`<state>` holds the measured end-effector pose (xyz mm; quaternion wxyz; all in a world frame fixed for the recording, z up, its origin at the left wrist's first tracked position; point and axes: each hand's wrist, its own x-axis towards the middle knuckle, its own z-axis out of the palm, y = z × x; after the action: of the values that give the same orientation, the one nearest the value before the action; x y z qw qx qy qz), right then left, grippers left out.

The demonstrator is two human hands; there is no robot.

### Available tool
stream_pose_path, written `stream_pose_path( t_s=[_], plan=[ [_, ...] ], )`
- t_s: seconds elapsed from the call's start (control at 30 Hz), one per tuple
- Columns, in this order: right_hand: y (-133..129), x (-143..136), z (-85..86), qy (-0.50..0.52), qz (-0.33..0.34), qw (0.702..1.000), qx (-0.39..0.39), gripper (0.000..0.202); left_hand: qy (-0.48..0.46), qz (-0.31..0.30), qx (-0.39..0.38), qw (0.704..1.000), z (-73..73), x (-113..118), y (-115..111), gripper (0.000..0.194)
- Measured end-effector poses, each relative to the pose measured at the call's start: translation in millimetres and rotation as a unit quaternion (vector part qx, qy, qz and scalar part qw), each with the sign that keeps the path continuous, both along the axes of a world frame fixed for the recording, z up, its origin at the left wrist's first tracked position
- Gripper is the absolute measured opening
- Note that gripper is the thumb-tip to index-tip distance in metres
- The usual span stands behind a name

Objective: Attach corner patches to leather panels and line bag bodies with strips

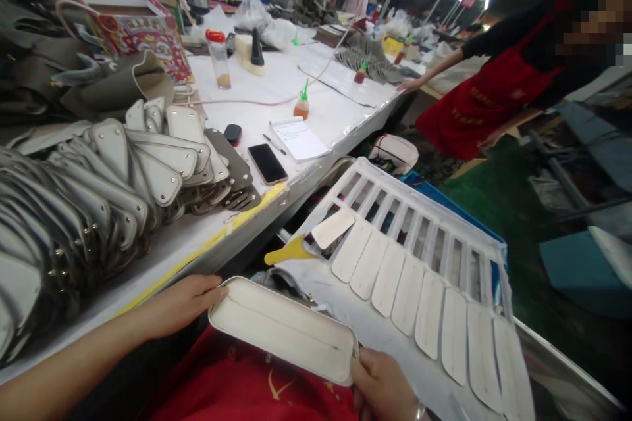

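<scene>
A long cream panel (286, 332) with rounded corners and a raised rim is held level above a red apron. My left hand (190, 306) pinches its left end, and my right hand (382, 378) grips the right end, fingers partly hidden beneath it. A faint dark line runs along the panel's middle. To the right, several flat cream pieces (390, 276) lie side by side on a slatted white rack (444, 230). One more piece (333, 229) lies askew at the rack's left, beside a yellow-handled tool (291, 251).
Stacked grey panels with metal studs (99, 191) cover the left of the white table (247, 102). A phone (267, 164), a notepad (300, 138), a small glue bottle (301, 105) and a jar (219, 62) stand or lie behind. A person in a red apron (474, 102) is at the right.
</scene>
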<state>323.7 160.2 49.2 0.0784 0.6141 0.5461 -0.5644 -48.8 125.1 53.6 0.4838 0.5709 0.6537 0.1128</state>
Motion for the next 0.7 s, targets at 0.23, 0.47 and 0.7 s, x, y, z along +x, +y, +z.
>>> stream_pose_path(
  t_s=[0.23,0.47,0.7],
  plan=[
    [3,-7,11.1,-0.020,0.005,1.000,0.011,0.028,0.036,-0.095,-0.022,0.995,8.8,-6,18,0.045],
    [6,-6,14.4,-0.030,0.041,0.998,0.032,0.029,0.081,-0.164,0.012,0.983,19.2,-3,33,0.036],
    [6,-4,12.6,-0.025,0.023,0.999,-0.002,0.031,-0.223,0.077,-0.133,0.963,1.3,-6,9,0.050]
  ],
)
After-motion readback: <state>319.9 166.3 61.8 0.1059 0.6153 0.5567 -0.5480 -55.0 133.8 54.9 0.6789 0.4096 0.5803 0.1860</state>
